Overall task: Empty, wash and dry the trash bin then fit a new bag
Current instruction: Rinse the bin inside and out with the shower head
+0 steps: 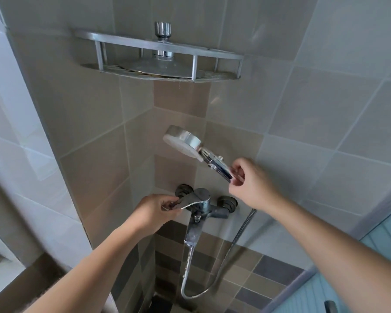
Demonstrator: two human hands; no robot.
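Note:
A chrome hand shower [185,141] with a white face points left in the tiled corner. My right hand [248,184] grips its handle from the right. Below it a chrome mixer tap [203,204] is fixed to the wall. My left hand [154,211] pinches the tap's flat lever, which sticks out to the left. A ribbed metal hose [233,242] loops down from the tap and back up behind my right forearm. No water is visible from the shower head. The trash bin is not in view.
A metal corner shelf [158,48] hangs above, with a round shower head lying in it. Grey tile walls close in left and right. A pale blue slatted surface [379,240] shows at the lower right. Dark mosaic tiles run below the tap.

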